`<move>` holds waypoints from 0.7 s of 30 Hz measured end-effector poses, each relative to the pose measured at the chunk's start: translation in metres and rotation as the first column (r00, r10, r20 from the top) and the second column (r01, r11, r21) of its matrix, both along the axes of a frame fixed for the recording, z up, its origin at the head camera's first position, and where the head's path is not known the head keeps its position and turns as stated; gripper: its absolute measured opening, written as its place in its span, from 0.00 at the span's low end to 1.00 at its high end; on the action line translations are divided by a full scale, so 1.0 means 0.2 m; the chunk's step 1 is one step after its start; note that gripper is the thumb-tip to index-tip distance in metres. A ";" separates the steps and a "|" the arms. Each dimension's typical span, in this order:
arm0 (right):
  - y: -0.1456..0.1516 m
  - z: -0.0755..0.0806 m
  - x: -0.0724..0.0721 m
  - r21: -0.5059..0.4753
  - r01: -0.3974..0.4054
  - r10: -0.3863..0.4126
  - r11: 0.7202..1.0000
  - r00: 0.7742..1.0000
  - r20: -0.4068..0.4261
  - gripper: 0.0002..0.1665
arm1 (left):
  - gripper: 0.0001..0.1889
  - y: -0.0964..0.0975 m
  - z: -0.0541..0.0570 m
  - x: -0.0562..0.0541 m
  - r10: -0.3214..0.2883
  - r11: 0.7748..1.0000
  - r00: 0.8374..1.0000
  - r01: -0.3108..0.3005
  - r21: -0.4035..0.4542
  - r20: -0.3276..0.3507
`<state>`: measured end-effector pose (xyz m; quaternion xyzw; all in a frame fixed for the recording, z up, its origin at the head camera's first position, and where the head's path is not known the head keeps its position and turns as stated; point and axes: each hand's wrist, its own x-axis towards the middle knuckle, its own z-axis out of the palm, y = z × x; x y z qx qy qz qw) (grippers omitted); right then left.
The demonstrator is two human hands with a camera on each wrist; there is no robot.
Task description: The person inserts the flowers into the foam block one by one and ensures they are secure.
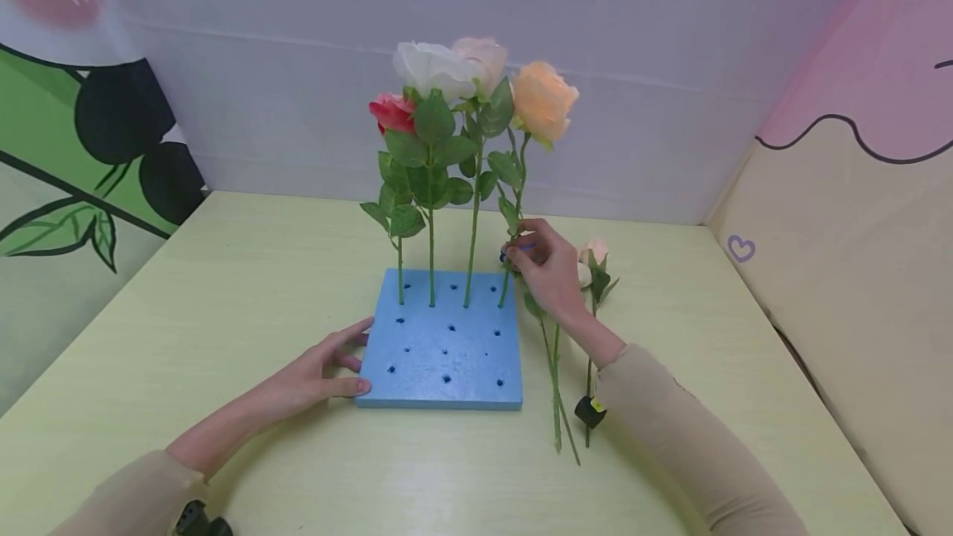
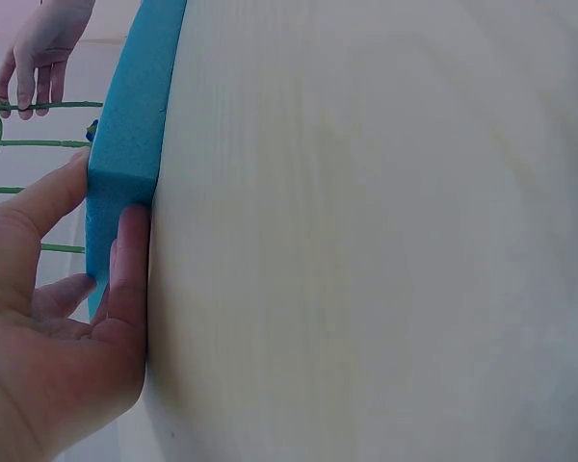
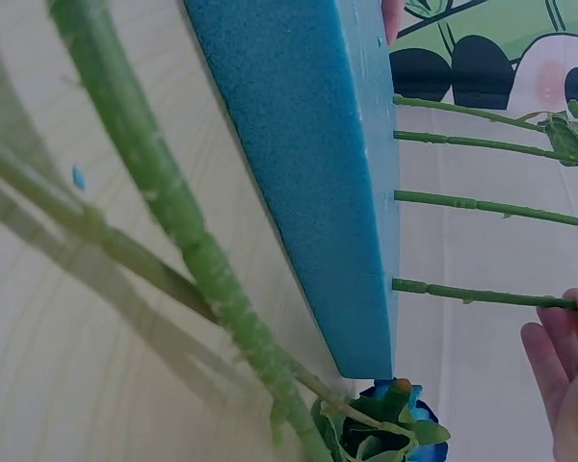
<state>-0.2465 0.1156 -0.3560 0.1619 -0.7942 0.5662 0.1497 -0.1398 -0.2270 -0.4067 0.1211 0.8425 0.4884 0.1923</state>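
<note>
My left hand (image 1: 335, 366) rests at the left side of a blue foam block (image 1: 447, 354) dotted with holes. Its thumb lies at the near left corner, and the other fingers reach along the side, fairly straight. With fingertips, my right hand (image 1: 547, 263) pinches the stem of a peach rose (image 1: 545, 102), whose lower end meets the block at the right of a row of stems. To its left stand a red rose (image 1: 392, 112), a white rose (image 1: 432, 69) and a pale pink rose (image 1: 484, 60), their stems upright in the block.
Right of the block, loose green stems (image 1: 556, 387) lie crossed on the table (image 1: 283, 271). A blue rose (image 3: 429, 433) lies by the block's far right corner. Pale roses (image 1: 594, 251) lie beyond my right wrist. A black wrist camera (image 1: 591, 411) shows below my right forearm.
</note>
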 end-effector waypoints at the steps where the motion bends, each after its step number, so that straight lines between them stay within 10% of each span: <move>1: 0.00 0.00 0.00 0.003 0.000 0.000 1.000 1.000 -0.004 0.16 | 0.48 0.00 0.00 0.00 -0.001 1.000 1.000 0.001 0.000 0.001; 21: 0.00 -0.01 0.02 0.057 -0.015 0.014 0.998 1.000 0.023 0.14 | 0.49 0.00 0.00 0.00 0.003 1.000 1.000 -0.003 0.004 0.010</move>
